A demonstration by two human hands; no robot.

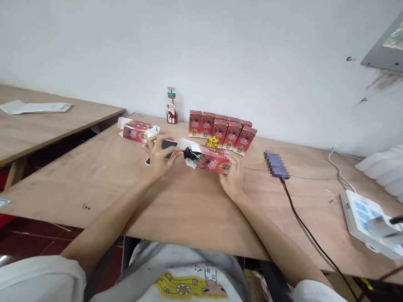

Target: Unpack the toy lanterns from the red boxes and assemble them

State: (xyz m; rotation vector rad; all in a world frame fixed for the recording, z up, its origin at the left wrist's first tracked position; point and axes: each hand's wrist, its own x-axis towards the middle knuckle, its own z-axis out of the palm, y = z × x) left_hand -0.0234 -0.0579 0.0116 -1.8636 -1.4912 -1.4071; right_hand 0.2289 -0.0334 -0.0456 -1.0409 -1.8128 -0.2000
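A red printed carton (213, 160) lies sideways in front of me, its white flaps open at the left end. My right hand (233, 176) is closed around the carton's right end. A small black piece (189, 154) sits at the open end; its kind does not show clearly. With thumb and fingers, my left hand (160, 156) pinches the black piece. Under and behind that hand lies a dark flat phone-like object (169, 144), partly covered. Just behind the carton stands a shiny gold ornament (212, 141).
Several red cartons (232, 132) stand in rows near the wall. Another red carton (139, 131) with open flaps lies to the left. A tall clear package (170, 106) stands farther back. On the right are a phone (276, 164) with a cable and a white power strip (371, 220).
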